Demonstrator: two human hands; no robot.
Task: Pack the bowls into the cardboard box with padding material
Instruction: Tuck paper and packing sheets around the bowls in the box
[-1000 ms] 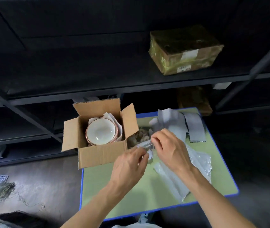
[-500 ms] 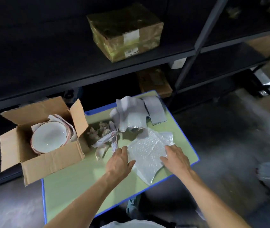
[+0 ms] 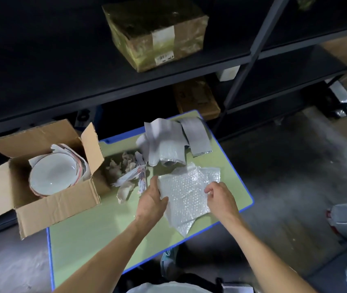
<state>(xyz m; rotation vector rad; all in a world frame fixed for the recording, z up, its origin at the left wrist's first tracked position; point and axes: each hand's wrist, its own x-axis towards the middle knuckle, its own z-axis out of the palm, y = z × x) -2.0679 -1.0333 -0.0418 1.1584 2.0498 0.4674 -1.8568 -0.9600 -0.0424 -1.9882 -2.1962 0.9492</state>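
On the bench (image 3: 87,240), left hand (image 3: 150,203) and right hand (image 3: 221,199) pinch the bubble wrap (image 3: 186,193); lift it evenly to cover the bowls (image 3: 53,176).

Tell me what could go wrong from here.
1. The box seems to overhang the table at its left edge; pressing padding in might tip it, bowls included.
2. The bubble wrap, held by the left hand and right hand, lies beside loose paper scraps; lifting it may drag them along.
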